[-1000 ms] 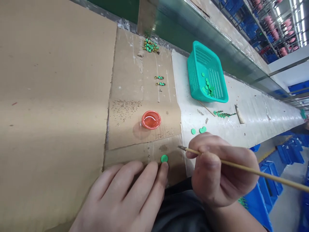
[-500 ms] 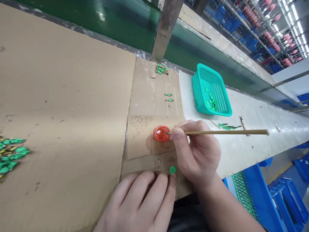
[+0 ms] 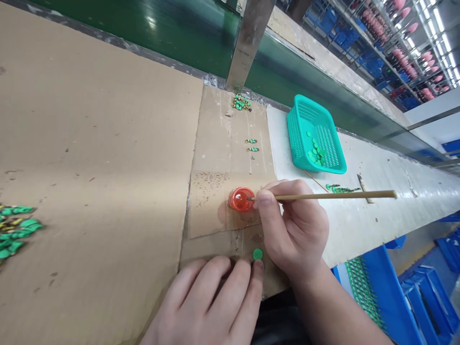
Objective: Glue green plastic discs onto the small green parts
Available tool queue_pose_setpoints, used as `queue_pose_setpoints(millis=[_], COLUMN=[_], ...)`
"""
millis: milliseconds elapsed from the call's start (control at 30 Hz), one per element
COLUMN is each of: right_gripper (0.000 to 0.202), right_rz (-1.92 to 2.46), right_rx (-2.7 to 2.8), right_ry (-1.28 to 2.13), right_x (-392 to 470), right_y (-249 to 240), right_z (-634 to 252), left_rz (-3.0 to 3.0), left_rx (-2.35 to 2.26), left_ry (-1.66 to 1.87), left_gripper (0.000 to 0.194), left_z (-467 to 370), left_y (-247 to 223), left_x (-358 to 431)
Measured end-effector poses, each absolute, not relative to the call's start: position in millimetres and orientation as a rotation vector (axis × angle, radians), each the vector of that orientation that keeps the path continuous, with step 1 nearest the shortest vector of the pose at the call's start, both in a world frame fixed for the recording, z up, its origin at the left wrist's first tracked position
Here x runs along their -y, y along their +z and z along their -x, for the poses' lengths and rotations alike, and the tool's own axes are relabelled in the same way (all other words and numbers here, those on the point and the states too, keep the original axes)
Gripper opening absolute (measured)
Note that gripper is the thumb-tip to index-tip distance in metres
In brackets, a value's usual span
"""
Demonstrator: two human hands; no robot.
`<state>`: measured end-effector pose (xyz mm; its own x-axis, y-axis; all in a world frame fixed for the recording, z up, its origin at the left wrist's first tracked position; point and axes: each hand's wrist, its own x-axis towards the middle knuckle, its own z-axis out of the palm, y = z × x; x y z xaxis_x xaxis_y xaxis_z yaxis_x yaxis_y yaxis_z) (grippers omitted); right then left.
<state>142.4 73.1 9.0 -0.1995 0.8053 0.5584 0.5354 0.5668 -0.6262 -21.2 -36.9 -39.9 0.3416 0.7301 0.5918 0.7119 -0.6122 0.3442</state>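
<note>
1. Brush (image 3: 341, 195): had it pinched in right hand (image 3: 294, 227), tip at red cup (image 3: 235, 208).
2. Touched green disc (image 3: 258, 254) with loose left hand (image 3: 212, 299).
3. Spotted teal basket (image 3: 296, 136) beyond, wide cardboard (image 3: 125, 143) leftward, grey edge (image 3: 125, 46) behind.

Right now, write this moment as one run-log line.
right hand: holds brush, tip at mouth of red cup | left hand: at edge of green disc | teal basket: small green discs inside

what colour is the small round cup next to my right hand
The small cup is red; the head view shows it best.
</note>
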Motion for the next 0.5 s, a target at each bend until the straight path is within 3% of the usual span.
queue_pose_setpoints(millis=[500], right_gripper=[0.016], right_rz=[1.074], right_rx=[1.86], right_ry=[0.358], right_x=[-73.5], right_y=[7.9], right_z=[-142.6], left_rz=[-2.604], left_rx=[-1.377], left_ry=[1.098], left_gripper=[0.022], left_z=[24.1], left_y=[-36.4], left_x=[34.2])
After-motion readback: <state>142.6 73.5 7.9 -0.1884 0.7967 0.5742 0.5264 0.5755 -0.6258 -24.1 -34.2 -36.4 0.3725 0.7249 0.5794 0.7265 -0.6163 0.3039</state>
